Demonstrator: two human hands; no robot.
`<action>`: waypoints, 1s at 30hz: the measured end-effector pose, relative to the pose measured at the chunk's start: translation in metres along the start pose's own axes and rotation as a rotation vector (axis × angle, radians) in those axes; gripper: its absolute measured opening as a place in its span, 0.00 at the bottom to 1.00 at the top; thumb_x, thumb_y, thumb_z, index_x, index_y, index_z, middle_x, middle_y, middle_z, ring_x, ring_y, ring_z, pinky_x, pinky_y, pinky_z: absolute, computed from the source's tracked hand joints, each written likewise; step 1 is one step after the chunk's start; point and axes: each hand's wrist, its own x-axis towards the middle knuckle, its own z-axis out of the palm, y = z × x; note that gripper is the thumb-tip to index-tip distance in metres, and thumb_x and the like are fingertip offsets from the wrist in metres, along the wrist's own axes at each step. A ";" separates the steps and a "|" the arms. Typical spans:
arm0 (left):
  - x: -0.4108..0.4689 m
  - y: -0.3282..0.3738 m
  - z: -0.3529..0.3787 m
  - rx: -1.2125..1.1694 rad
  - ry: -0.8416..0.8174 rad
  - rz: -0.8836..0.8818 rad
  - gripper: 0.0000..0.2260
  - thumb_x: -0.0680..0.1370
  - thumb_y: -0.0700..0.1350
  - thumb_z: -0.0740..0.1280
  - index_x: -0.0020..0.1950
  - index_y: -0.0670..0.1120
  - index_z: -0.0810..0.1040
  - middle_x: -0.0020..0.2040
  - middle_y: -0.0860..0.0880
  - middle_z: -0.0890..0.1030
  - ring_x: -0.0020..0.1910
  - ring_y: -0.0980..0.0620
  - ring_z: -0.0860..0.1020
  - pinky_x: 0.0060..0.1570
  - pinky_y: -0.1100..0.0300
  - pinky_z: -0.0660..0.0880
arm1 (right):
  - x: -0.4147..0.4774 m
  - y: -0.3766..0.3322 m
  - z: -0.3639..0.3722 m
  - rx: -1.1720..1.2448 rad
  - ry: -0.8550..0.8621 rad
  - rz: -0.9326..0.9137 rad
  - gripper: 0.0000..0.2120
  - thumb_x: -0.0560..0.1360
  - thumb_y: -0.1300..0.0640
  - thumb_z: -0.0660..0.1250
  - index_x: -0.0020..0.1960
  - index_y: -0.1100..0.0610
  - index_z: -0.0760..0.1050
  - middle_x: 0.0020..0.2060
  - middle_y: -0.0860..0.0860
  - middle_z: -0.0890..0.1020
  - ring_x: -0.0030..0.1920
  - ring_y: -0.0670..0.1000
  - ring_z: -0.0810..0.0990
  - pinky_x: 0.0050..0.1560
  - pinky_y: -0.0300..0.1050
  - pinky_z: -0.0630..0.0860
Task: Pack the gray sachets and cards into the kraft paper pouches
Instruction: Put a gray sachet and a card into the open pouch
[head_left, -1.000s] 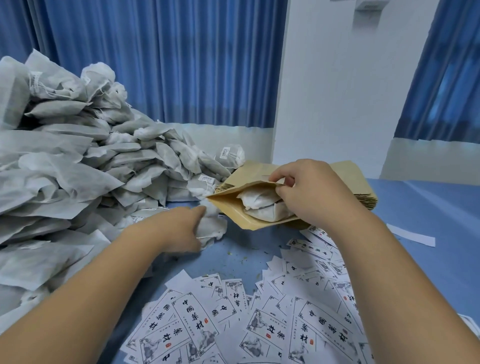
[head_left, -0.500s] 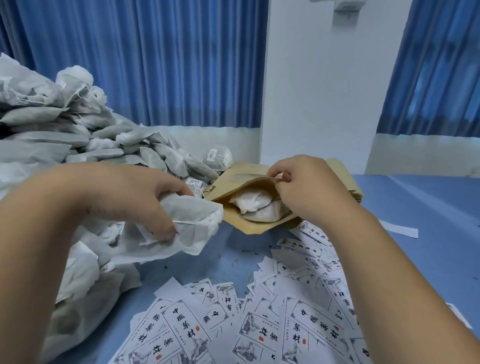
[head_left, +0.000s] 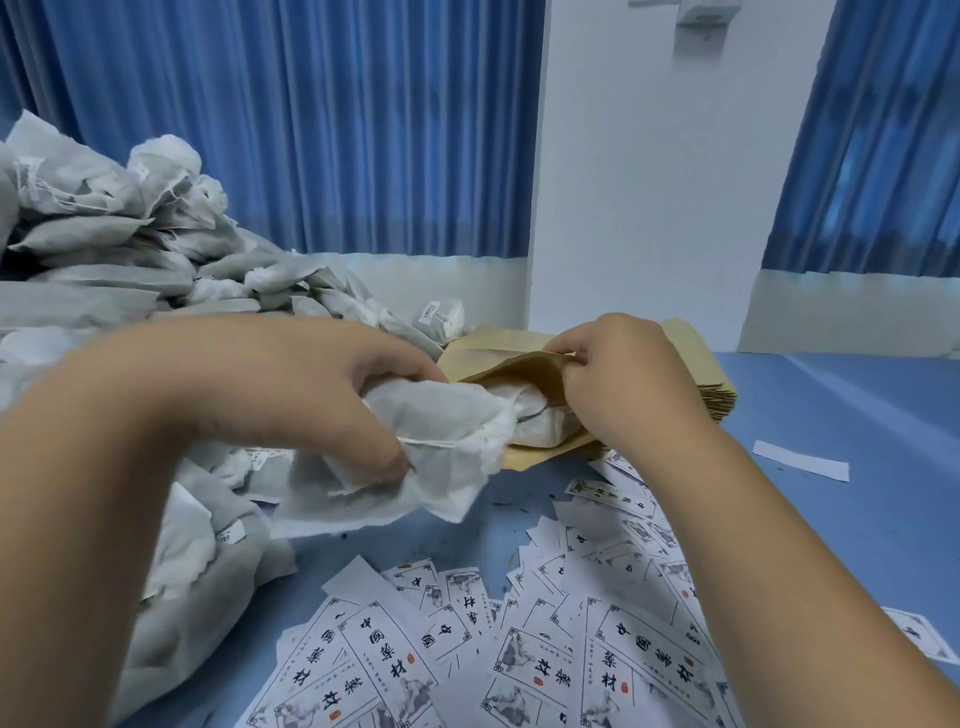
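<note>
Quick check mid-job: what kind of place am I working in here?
Probably a small hand-packing workroom rather than a factory line: a heap of gray sachets, loose printed cards and a stack of kraft pouches lie on a blue table, with blue curtains along a white wall.

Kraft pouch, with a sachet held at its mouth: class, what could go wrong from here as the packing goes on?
1. The kraft pouch holds packed sachets that fill its mouth; the sachet in the left hand may jam or tear the paper.
2. The right hand pinches only its upper edge, which could slip shut.
3. The cards lie loose below; one may be forgotten.
</note>
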 end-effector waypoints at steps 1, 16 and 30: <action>0.001 0.005 0.003 -0.027 -0.031 0.046 0.24 0.60 0.57 0.70 0.55 0.67 0.76 0.45 0.61 0.83 0.41 0.63 0.81 0.43 0.60 0.77 | -0.001 -0.002 0.000 -0.013 0.002 -0.016 0.15 0.71 0.63 0.62 0.46 0.47 0.83 0.42 0.51 0.81 0.42 0.56 0.79 0.42 0.48 0.79; 0.044 0.024 0.043 -0.121 0.514 -0.049 0.07 0.70 0.53 0.63 0.40 0.52 0.76 0.36 0.54 0.80 0.38 0.56 0.78 0.36 0.57 0.74 | -0.004 -0.018 -0.019 -0.067 0.067 -0.201 0.14 0.73 0.62 0.60 0.42 0.51 0.83 0.40 0.52 0.74 0.42 0.56 0.75 0.40 0.47 0.75; 0.056 0.030 0.066 0.379 0.600 0.059 0.12 0.76 0.55 0.59 0.49 0.50 0.75 0.47 0.51 0.80 0.46 0.45 0.79 0.39 0.55 0.74 | -0.014 -0.040 -0.004 -0.019 0.057 -0.264 0.11 0.75 0.60 0.61 0.49 0.56 0.82 0.46 0.53 0.74 0.47 0.57 0.76 0.48 0.51 0.75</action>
